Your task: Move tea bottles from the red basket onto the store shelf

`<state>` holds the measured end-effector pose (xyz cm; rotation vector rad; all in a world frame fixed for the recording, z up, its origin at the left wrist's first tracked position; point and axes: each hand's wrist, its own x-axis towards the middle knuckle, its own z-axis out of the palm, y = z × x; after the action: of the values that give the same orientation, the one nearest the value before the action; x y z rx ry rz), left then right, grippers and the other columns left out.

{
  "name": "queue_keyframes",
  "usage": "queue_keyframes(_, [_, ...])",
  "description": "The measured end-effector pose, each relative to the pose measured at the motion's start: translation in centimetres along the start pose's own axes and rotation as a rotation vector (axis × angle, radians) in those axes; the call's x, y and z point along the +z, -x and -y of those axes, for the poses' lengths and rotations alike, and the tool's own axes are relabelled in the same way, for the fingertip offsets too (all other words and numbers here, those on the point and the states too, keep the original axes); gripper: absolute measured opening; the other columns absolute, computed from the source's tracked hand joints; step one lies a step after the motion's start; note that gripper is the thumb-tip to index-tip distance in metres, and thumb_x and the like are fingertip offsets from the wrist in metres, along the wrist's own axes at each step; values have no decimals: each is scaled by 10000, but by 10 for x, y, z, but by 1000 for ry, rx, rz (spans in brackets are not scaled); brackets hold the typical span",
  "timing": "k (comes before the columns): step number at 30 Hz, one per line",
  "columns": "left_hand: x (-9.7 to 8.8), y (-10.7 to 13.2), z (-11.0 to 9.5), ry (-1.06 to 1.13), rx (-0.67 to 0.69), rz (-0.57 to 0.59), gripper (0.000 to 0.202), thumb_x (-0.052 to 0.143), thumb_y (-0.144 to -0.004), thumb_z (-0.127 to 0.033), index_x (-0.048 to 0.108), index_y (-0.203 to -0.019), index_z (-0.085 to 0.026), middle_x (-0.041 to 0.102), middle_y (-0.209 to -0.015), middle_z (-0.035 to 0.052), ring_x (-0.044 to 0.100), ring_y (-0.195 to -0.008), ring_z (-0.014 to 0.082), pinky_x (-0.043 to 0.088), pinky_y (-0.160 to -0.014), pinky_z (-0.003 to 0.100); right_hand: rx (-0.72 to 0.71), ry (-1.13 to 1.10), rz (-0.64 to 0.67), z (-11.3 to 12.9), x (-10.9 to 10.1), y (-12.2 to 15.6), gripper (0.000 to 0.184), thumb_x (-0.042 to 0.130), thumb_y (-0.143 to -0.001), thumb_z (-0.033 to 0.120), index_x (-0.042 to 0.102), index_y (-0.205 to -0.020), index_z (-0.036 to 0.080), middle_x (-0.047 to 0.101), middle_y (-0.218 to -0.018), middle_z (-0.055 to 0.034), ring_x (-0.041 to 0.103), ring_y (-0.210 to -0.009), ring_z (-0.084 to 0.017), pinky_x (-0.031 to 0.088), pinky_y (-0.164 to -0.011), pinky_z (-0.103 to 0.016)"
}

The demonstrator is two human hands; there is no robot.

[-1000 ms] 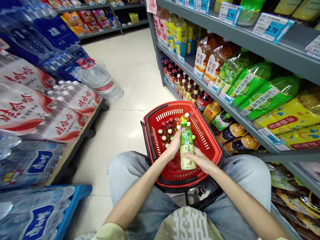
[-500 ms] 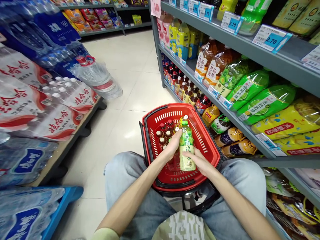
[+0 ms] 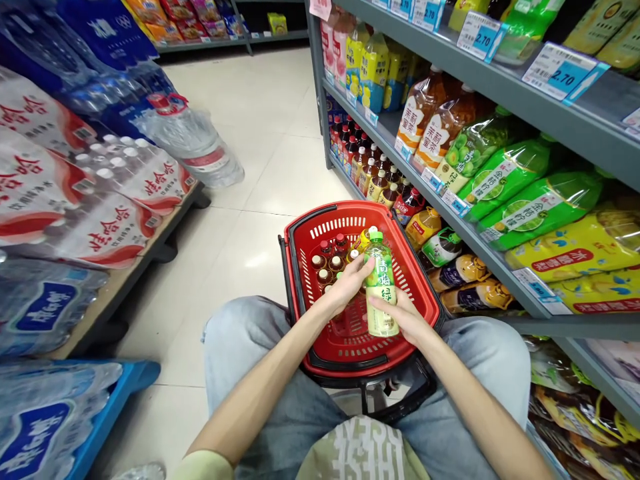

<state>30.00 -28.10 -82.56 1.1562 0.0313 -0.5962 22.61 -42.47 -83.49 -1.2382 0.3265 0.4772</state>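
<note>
A green-capped drink bottle [image 3: 382, 313] with a green and cream label is held tilted over the red shopping basket [image 3: 425, 287]. My left hand [image 3: 347, 285] is closed on its upper left side, thumb on the label. Lower down, my right hand [image 3: 404, 316] grips the other side, its thumb also across the label. Inside the basket, several dark bottles [image 3: 323, 275] with pale or red caps stand at the left, and a yellow-labelled bottle [image 3: 363, 239] is at the back. The fingers behind the held bottle are hidden.
The basket sits between my knees. At right, grey shelves [image 3: 505, 260] carry large tea bottles [image 3: 517, 163], with smaller bottles [image 3: 375, 177] below. Wrapped water packs [image 3: 110, 230] are stacked on a low pallet at left. A large water jug [image 3: 200, 147] stands on the tiled floor [image 3: 270, 147].
The held bottle and both hands have shifted slightly right and up in view. More of a green cap shows inside the basket beside my left hand. Both hands keep their hold.
</note>
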Motion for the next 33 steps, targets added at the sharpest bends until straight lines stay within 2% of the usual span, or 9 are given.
queue_keyframes(4, [4,3,-2,-11,47,44,390,770,-828,-405,702,-1161,-216,741,-1087,86,671,-1073,248,521,-984,385,-109,32,-84,-5,-2,-3,620,903,-660,402,599,-1167,213,729,-995,-38,743,-790,-221,614,-744,-360])
queue_keyframes(9, [10,-5,-10,-81,166,-23,441,724,-858,-430,674,-1251,-234,726,-1100,82,674,-1008,244,550,-897,372,-142,-55,-74,6,11,-10,652,880,-687,467,582,-1209,214,742,-1034,-70,755,-778,-234,628,-744,-384])
queue_keyframes(13, [5,-7,-6,-120,123,-130,505,762,-825,-426,658,-1282,-238,706,-1069,81,669,-904,224,544,-814,345,-57,-148,-23,12,13,-9,641,854,-692,563,588,-1158,213,745,-1083,-98,766,-827,-265,640,-720,-394])
queue_keyframes(18, [-2,-5,10,-61,19,-135,583,821,-775,-379,643,-1307,-220,666,-1035,73,651,-849,190,526,-777,319,105,-255,35,8,0,-3,585,733,-787,631,619,-1149,185,760,-1031,-125,764,-892,-303,652,-705,-438])
queue_keyframes(22, [3,-5,5,-45,-4,-152,643,854,-734,-383,629,-1314,-218,621,-1032,63,625,-780,156,498,-643,272,100,-303,-44,15,2,-3,530,779,-761,562,646,-1097,175,769,-987,-105,762,-883,-287,659,-705,-405])
queue_keyframes(26, [12,-8,-9,-58,125,-132,626,877,-704,-378,643,-1262,-219,610,-993,43,634,-847,154,513,-675,238,-21,-317,-177,25,14,-7,576,891,-652,476,648,-1081,179,770,-944,-67,763,-835,-264,658,-691,-370])
queue_keyframes(30, [13,-8,-9,-129,137,-100,666,891,-676,-407,606,-1250,-226,587,-1054,42,616,-772,120,496,-585,211,-82,-270,-137,22,13,-5,592,952,-560,363,679,-1041,152,768,-915,-68,761,-798,-255,646,-668,-338])
queue_keyframes(33, [10,-4,0,-185,145,-95,665,904,-659,-392,596,-1220,-212,578,-1049,34,623,-764,110,527,-624,223,-68,-245,-88,11,4,-2,594,957,-542,299,689,-1052,156,767,-890,-59,761,-790,-254,633,-647,-325])
